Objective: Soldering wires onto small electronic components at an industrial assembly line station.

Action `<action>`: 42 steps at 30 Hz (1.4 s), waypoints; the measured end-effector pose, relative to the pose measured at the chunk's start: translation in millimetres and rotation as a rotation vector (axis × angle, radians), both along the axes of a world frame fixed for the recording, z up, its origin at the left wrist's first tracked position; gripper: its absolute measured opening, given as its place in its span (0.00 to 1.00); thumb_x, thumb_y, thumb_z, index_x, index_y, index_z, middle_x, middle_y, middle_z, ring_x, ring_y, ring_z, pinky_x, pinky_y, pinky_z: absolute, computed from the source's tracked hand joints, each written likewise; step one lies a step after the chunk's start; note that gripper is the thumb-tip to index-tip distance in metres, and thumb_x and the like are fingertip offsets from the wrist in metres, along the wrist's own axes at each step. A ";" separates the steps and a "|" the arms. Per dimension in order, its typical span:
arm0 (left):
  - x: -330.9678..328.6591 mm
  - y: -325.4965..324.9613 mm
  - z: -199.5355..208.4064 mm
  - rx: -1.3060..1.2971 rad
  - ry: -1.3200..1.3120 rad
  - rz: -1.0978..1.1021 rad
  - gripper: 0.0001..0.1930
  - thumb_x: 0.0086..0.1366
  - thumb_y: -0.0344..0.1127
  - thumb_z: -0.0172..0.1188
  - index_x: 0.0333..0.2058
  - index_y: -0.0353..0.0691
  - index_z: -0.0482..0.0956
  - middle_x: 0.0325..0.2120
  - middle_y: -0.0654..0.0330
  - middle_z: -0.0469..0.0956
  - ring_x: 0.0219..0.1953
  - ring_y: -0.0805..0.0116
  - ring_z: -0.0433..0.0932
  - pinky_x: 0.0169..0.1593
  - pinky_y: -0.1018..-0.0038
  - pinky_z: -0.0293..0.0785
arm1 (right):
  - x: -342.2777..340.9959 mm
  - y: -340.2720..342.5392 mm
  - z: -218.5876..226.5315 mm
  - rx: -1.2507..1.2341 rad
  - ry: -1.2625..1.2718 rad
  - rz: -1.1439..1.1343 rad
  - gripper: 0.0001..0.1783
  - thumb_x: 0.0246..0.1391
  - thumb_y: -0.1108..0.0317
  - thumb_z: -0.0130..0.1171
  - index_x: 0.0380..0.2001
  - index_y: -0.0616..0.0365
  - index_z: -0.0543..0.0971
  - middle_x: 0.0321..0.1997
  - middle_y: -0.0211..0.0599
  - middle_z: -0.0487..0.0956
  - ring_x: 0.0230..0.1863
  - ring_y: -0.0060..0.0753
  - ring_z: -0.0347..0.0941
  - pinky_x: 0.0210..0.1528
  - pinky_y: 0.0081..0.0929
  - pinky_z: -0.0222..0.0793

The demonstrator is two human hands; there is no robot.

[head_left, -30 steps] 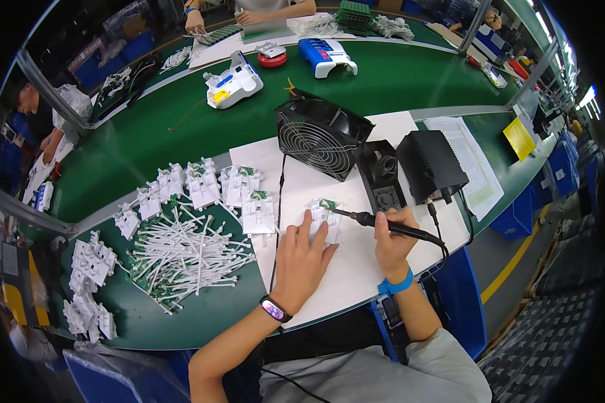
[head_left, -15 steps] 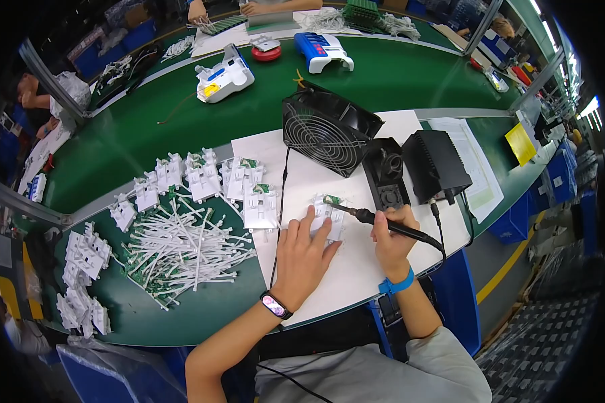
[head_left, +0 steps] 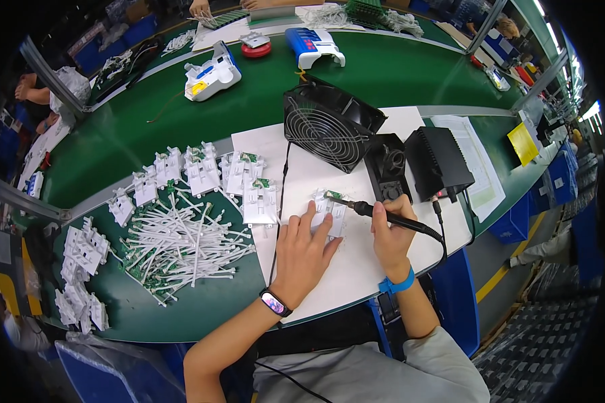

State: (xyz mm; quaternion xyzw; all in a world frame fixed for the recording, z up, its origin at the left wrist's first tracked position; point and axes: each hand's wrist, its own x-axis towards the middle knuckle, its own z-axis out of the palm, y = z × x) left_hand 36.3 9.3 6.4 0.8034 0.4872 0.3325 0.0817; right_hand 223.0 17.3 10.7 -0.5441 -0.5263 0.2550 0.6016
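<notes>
My left hand [head_left: 300, 254] lies over a small white plastic part [head_left: 337, 220] on the white sheet, its fingers stretched apart and their tips touching the part. A little green circuit board [head_left: 331, 194] sits at the part's far end. My right hand [head_left: 393, 240] is closed round a black soldering iron [head_left: 364, 209], held like a pen. The iron's tip points left and meets the circuit board's area; exact contact is too small to tell. Left of the sheet lies a heap of white cables [head_left: 188, 245] with green boards, beside a row of similar white parts [head_left: 203, 176].
A black fan [head_left: 329, 127] stands beyond the part, with a black iron stand [head_left: 387, 171] and black power unit [head_left: 438, 161] to its right. More white parts [head_left: 81, 258] are stacked at left. White-and-blue housings [head_left: 213, 75] and a red round object [head_left: 255, 50] rest on the green belt [head_left: 138, 111].
The housings and the red object on the belt have shifted left. The iron's tip and my right hand have moved very slightly; my left hand stays on the white part.
</notes>
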 end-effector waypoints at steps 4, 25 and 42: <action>0.6 0.1 -0.9 -0.003 -0.008 -0.006 0.23 0.54 0.39 0.73 0.48 0.38 0.82 0.55 0.47 0.75 0.42 0.55 0.73 0.44 0.65 0.71 | 2.8 -1.5 -3.0 0.040 -0.062 0.015 0.13 0.60 0.75 0.62 0.28 0.60 0.67 0.21 0.35 0.77 0.21 0.15 0.68 0.24 0.17 0.60; 0.8 -2.0 -1.2 -0.046 -0.005 0.002 0.23 0.54 0.37 0.71 0.49 0.39 0.82 0.58 0.49 0.73 0.45 0.56 0.72 0.47 0.64 0.71 | 8.8 -1.6 -5.0 0.259 0.025 -0.064 0.14 0.65 0.71 0.56 0.28 0.57 0.63 0.19 0.24 0.63 0.21 0.11 0.54 0.25 0.17 0.48; 0.0 -0.4 -3.8 -0.025 -0.017 0.000 0.23 0.54 0.37 0.71 0.49 0.38 0.82 0.58 0.49 0.73 0.44 0.56 0.72 0.46 0.64 0.71 | 11.8 0.0 -1.1 0.186 -0.040 -0.062 0.16 0.65 0.71 0.56 0.27 0.57 0.62 0.18 0.27 0.66 0.20 0.11 0.56 0.24 0.17 0.50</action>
